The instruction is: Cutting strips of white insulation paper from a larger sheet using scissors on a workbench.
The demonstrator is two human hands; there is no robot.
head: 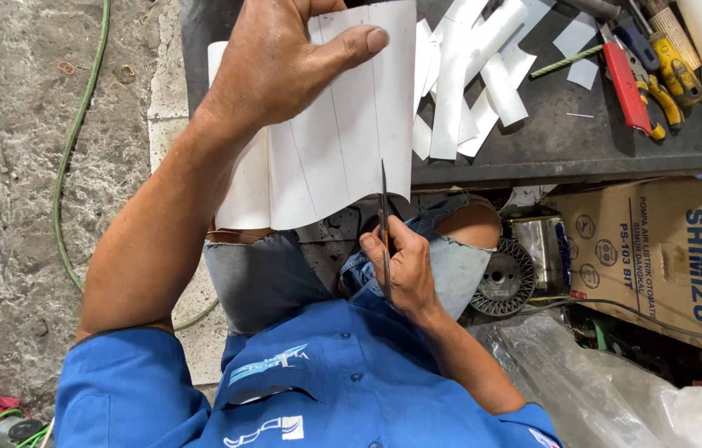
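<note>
A white sheet, marked with thin ruled lines, is held up over the lap and the near edge of the dark desk. It is gripped by the left hand, which is closed on its upper part with the thumb laid flat across the front face and the other fingers hidden behind. A pair of scissors is held in the right hand, whose fingers are curled shut around the handles; the blades point upward and meet the sheet's lower edge beside one of the lines. How far the blades are parted cannot be told. On the desk beyond the sheet, cut white strips are piled loosely. To their right, a red-handled tool and yellow-handled pliers are laid side by side. A cardboard box is seen below the desk's edge, and a green hose is trailed across the concrete floor.
</note>
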